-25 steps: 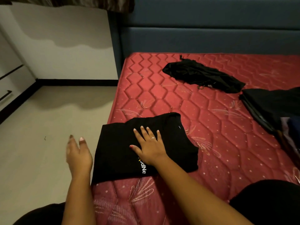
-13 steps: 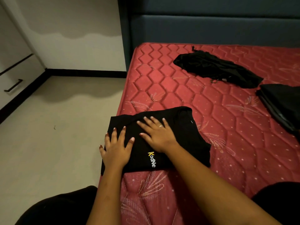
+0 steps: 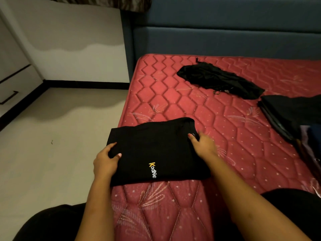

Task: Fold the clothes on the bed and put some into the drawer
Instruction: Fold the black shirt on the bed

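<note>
folded black shirt (image 3: 156,150) lies flat on the near left corner of the red quilted mattress (image 3: 191,105), its left edge slightly overhanging the bed side; white and yellow "kodne" print faces up near the front edge. your left hand (image 3: 106,162) grips the shirt's left edge: thumb on top of the cloth, the other fingers tucked beneath it, so a pinch on the fabric. your right hand (image 3: 203,145) is at the far right corner of the shirt, thumb laid on top; the remaining fingers are motion-blurred and seem to curl round the edge, though how far under they reach you cannot tell. both forearms extend from the bottom of the view. a crumpled black garment (image 3: 218,80) sits unfolded farther up the mattress, well apart from the shirt. a stack of folded dark clothes (image 3: 291,112) rests at the right edge, just beside the crumpled piece. blue padded headboard (image 3: 225,37) behind. white drawer front (image 3: 15,84) with a dark handle at far left, across the pale floor (image 3: 52,153).
</note>
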Demonstrator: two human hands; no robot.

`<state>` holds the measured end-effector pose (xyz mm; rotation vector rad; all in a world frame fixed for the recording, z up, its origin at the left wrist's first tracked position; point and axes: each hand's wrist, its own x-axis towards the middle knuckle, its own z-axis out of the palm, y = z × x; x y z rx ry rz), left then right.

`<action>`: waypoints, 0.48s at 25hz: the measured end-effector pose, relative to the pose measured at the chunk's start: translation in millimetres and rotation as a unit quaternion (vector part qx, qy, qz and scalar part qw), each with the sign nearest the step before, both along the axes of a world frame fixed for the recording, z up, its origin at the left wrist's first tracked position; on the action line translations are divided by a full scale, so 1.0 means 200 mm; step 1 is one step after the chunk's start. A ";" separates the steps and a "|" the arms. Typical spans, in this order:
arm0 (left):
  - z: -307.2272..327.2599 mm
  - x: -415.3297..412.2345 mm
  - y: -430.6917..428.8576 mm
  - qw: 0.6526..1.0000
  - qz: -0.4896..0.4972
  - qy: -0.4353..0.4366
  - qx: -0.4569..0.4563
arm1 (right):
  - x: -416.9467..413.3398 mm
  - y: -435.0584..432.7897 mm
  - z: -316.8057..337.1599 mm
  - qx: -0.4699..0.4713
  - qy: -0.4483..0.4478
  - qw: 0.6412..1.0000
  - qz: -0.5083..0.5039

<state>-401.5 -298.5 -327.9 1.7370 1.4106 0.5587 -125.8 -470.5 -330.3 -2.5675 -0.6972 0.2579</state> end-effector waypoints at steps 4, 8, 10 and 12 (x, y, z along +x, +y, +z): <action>0.06 -0.01 0.00 0.999 -0.019 0.018 0.031 | -0.15 0.06 0.04 0.013 0.105 0.994 -0.020; 0.12 -0.02 -0.07 0.997 -0.023 0.017 0.072 | -0.18 0.09 0.13 0.104 0.267 0.957 -0.039; 0.17 -0.01 -0.10 0.996 -0.028 -0.008 0.080 | -0.18 0.07 0.18 0.175 0.402 0.897 -0.049; 0.23 0.02 -0.14 0.995 -0.033 -0.062 0.065 | -0.15 0.02 0.26 0.193 0.469 0.861 -0.039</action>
